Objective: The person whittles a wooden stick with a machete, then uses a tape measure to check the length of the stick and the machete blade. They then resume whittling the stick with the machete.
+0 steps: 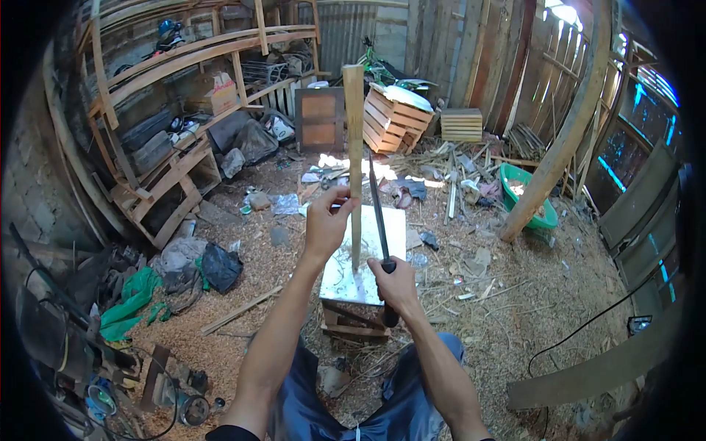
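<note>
Head view. The strip [354, 132] stands nearly upright between the two hands, its lower end down at the top of the stool [334, 283]; whether the end actually bears on it cannot be told. Left hand [328, 223] is on the strip's left edge, below mid-length; the knife [377, 202], in the right hand [396, 283], lies just right of the strip.

Left hand: fingers curled, thumb and fingertips closed on the strip in a pinch. Right hand: lower than the left, fist wrapped round the knife's dark handle, whose butt shows below the palm.

Materials: strip is flat, straight, yellowish-brown, wood-like, wider at the top than at the foot. Knife is long, narrow, dark, pointing up and slightly left. Stool top is pale and shiny, roughly rectangular, with thin scraps on it; wooden body beneath. Floor [485, 345] is coated in tan shavings and loose sticks. Beyond: a tilted slatted crate [397, 121] and a smooth green tub [546, 219] beside a slanting, round wooden post [555, 162].

Pose: both forearms bare, reaching forward and converging above the jeans [301, 397]; left arm extends farther out.
</note>
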Demonstrator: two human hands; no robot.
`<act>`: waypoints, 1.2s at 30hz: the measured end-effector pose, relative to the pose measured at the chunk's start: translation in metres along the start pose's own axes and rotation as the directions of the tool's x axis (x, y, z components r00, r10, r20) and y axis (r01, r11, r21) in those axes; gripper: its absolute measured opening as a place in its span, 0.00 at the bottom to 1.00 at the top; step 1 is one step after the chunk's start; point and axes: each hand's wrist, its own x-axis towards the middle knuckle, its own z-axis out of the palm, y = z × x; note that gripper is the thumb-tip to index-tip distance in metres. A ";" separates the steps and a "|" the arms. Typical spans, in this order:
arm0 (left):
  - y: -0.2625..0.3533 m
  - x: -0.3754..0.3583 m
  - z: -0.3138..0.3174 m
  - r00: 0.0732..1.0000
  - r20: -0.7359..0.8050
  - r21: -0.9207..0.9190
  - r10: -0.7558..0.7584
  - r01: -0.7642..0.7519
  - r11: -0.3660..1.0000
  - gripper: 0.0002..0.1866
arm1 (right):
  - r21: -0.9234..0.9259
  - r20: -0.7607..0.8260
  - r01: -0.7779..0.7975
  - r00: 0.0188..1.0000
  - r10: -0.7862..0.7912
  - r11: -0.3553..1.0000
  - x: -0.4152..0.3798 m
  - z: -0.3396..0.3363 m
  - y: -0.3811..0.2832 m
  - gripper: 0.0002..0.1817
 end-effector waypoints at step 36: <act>0.004 0.003 0.003 0.999 0.019 0.002 0.050 -0.050 0.999 0.09 | 0.466 -0.021 0.003 1.000 0.007 0.885 0.002 0.014 -0.036 0.12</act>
